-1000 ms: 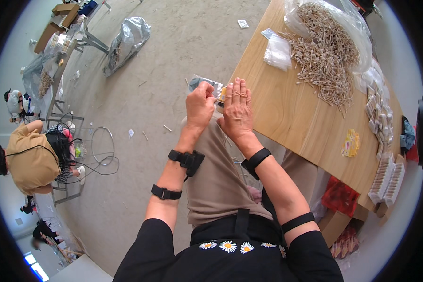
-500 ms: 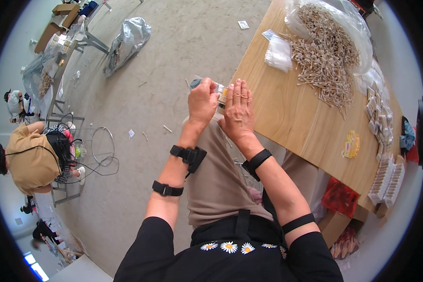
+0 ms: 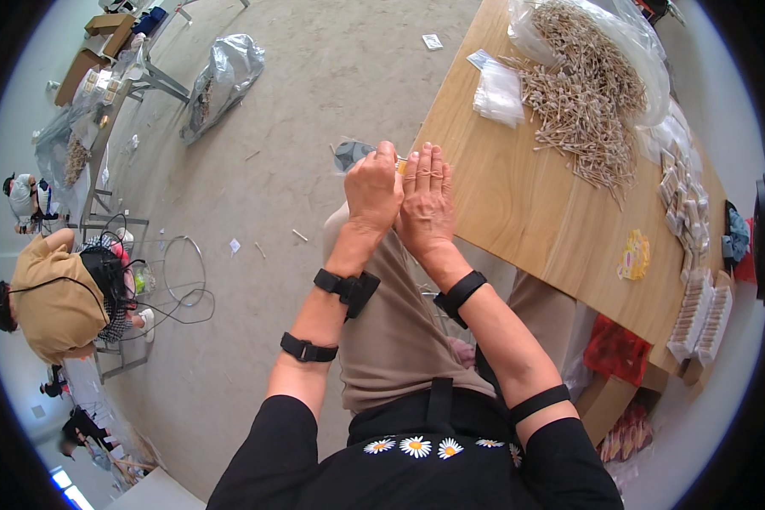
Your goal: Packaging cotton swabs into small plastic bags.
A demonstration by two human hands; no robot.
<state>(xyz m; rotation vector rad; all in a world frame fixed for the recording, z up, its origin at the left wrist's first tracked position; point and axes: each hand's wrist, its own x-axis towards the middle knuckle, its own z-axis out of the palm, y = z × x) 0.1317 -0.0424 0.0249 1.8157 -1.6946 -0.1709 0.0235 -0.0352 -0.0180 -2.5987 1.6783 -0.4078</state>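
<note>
My left hand (image 3: 374,191) is closed, fingers curled round a small clear packet of cotton swabs, mostly hidden now. A sliver of its yellow label (image 3: 401,165) shows between the hands. My right hand (image 3: 427,195) lies flat with fingers stretched out, pressed against the packet's right end by the table corner. Just beyond my left fist is a rounded grey thing (image 3: 351,155) with clear film; I cannot make out its kind. On the wooden table (image 3: 518,204) lie a big heap of loose cotton swabs (image 3: 582,102), a stack of clear bags (image 3: 499,95) and yellow cards (image 3: 634,255).
Filled packets (image 3: 684,204) line the table's right side, above white trays of packets (image 3: 699,323). Below the table are a red bag (image 3: 615,350) and a cardboard box (image 3: 608,404). A grey plastic sack (image 3: 225,85) sits on the floor. A person (image 3: 59,293) sits at the left.
My left fist has moved right, closer to my right hand, covering most of the packet. More of the grey thing shows beyond it. The right hand stays flat.
</note>
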